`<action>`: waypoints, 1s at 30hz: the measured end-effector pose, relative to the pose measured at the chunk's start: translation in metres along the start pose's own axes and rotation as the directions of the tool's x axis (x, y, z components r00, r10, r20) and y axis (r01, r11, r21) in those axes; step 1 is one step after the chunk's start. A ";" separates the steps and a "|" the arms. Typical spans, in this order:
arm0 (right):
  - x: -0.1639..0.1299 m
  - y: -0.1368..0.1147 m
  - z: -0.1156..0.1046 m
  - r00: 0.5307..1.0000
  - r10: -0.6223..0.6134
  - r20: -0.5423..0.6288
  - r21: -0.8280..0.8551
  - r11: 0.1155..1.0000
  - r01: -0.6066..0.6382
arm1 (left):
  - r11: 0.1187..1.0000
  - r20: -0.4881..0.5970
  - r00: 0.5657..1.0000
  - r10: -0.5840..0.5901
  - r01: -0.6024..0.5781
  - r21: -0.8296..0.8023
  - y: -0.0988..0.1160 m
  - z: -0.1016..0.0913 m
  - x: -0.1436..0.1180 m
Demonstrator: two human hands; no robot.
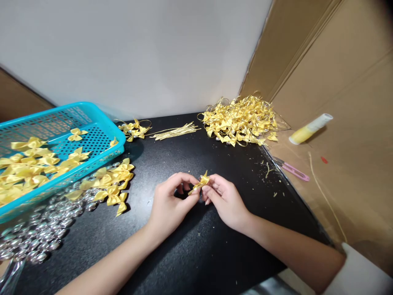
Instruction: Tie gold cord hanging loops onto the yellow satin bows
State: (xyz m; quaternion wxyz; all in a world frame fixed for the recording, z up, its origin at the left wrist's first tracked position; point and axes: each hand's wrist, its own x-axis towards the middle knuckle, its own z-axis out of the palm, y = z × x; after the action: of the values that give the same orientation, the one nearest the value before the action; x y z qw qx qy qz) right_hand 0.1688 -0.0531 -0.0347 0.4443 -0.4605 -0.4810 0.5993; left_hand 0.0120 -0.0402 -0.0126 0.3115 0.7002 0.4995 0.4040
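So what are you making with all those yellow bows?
Both hands pinch one small yellow bow over the black table, the left hand and the right hand each at one side. Loose bows and silver beads lie by the blue basket. A pile of bows with gold loops sits at the back.

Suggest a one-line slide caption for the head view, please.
Both hands, left hand and right hand, pinch a yellow bow over the black table.
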 end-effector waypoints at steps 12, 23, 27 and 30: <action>0.000 -0.004 0.000 1.000 0.010 -0.013 -0.029 1.000 -0.011 | 0.991 0.037 0.992 -0.121 0.123 -0.057 0.000 -0.002 0.003; 0.000 -0.003 -0.002 1.000 0.019 0.004 -0.058 0.998 -0.019 | 0.960 0.160 0.965 -0.207 0.232 -0.158 0.000 -0.002 0.007; 0.001 -0.003 -0.002 1.000 0.026 0.002 -0.059 0.998 -0.025 | 0.965 0.186 0.964 -0.192 0.220 -0.144 -0.001 -0.003 0.008; 0.001 -0.003 -0.002 1.000 0.020 0.013 -0.049 0.999 -0.020 | 0.984 0.170 0.976 -0.139 0.155 -0.088 0.000 -0.005 0.009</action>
State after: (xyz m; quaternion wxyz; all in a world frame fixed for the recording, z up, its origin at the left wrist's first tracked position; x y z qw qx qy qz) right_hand 0.1709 -0.0513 -0.0321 0.4235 -0.4720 -0.4940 0.5948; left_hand 0.0094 -0.0317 -0.0083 0.4154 0.6753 0.5019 0.3457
